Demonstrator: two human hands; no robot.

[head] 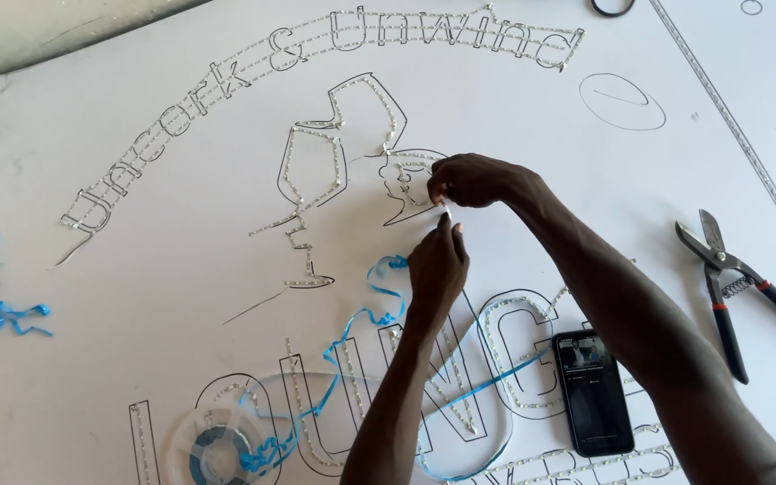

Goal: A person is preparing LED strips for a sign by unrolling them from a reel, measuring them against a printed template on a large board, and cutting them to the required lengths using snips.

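Head view: both hands, left (437, 265) and right (473, 180), are pinching a strip (445, 211) taut over the board (154, 269); snips (729, 287) lying at three o'clock.

Sign board and phone screen

White sign board (181, 269) with outlined lettering fills the view; a black phone (594, 391), its screen lit, lies at five o'clock.

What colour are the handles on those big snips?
The snips have black handles with red bands, seen in the head view.
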